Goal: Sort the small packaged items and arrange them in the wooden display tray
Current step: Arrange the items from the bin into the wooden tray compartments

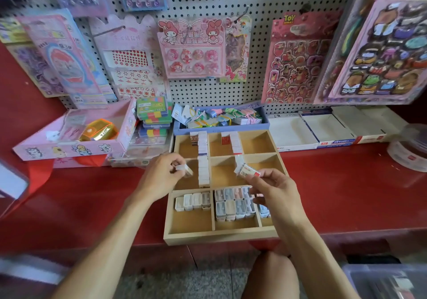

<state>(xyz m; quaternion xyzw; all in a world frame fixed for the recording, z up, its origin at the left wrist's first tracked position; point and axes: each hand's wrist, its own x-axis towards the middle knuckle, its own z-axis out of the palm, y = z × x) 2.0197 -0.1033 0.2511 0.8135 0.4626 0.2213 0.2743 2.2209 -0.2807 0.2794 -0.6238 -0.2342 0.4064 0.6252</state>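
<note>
Front row: wooden display tray (pixel 221 237) on the red surface (pixel 346 197) holds standing pale cases (pixel 193 201) and pastel cases (pixel 233 204), both sections part filled.
Left grip: left hand (pixel 161 175) pinches a small white packet (pixel 184 169).
Right grip: right hand (pixel 275 188) pinches a 2B eraser (pixel 247 171) over the middle row.
Middle and far rows: short eraser stacks (pixel 203 151); several sections bare, so about half seems left.

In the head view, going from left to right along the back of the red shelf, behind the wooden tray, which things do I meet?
Pink box with an orange case inside → stack of colourful packs → blue tray of small items → open white boxes → round clear tub.
</note>
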